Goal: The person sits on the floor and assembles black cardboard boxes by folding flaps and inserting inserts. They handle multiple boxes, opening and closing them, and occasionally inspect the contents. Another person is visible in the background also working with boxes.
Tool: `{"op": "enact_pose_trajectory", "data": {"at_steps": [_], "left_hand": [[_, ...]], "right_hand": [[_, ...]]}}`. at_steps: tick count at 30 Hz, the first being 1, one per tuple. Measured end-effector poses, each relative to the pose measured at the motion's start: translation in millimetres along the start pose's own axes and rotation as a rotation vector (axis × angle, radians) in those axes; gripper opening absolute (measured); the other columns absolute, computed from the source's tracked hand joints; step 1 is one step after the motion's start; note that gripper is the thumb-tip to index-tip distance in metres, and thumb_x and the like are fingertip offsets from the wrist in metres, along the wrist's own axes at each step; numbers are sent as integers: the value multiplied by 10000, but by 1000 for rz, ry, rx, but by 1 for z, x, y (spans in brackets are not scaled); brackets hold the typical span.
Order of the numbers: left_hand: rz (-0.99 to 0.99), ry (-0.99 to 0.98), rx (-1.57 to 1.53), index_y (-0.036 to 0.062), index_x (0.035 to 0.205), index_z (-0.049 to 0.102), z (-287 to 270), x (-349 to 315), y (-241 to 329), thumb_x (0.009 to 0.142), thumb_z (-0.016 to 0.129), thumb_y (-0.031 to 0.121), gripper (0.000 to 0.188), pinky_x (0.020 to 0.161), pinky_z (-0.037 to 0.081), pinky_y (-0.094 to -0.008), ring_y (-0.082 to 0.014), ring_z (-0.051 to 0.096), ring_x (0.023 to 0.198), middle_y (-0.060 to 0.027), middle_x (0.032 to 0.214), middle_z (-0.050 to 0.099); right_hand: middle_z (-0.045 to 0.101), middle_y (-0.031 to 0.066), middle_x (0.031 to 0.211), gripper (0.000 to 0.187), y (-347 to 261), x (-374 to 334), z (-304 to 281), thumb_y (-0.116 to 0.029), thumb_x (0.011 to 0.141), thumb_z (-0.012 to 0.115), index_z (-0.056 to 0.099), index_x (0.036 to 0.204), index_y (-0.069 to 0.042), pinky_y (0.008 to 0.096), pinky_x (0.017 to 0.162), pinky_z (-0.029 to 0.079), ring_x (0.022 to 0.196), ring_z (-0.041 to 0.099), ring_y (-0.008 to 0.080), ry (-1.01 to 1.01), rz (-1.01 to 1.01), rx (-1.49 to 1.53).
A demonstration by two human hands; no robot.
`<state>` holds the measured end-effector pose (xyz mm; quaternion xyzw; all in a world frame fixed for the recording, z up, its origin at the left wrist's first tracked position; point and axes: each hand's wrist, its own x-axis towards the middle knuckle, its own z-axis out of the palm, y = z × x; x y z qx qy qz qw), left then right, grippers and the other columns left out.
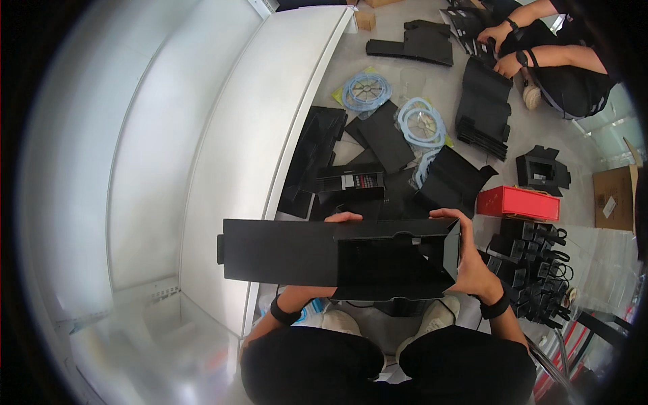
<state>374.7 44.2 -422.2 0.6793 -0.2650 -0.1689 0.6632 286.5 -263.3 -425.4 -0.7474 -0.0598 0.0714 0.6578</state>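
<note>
A long black cardboard box (280,250) is held level above my knees, its right half open and showing a dark hollow inside. My right hand (470,266) grips the box's right end, thumb and fingers around its edge. Under the box runs my left forearm, and fingertips of my left hand (345,217) show past its far edge; the rest of that hand is hidden. Just beyond lie flat black cardboard sheets (386,138) and a folded black tray with a printed label (351,181).
White shelving (263,101) stands along my left. Blue coiled rings in clear wrap (421,123) lie ahead. To the right are a red box (518,203), several black clip-like pieces (533,270) and a brown carton (614,199). At far right, another person's hands (498,37) handle black cardboard.
</note>
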Motion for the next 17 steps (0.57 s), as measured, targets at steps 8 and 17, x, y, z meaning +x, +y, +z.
{"op": "enact_pose_trajectory", "data": {"at_steps": [8,17], "left_hand": [[-54,-78,-239,6,1605,274,-3,1,-13,779,871,375,1084,1201,349,-453,-336,459,1430,-234,1544,447],[109,-263,-173,19,1630,218,-24,7,-16,821,840,383,1083,1220,314,-475,-340,405,1479,-250,1643,315]], "right_hand": [[376,134,1478,1179,-3,-9,3,-182,596,960,236,1523,-106,410,1124,371,1349,444,268,64,-15,-23],[371,133,1459,1126,15,3,1,-211,632,944,247,1511,-113,424,1161,309,1376,405,291,95,-200,-74]]}}
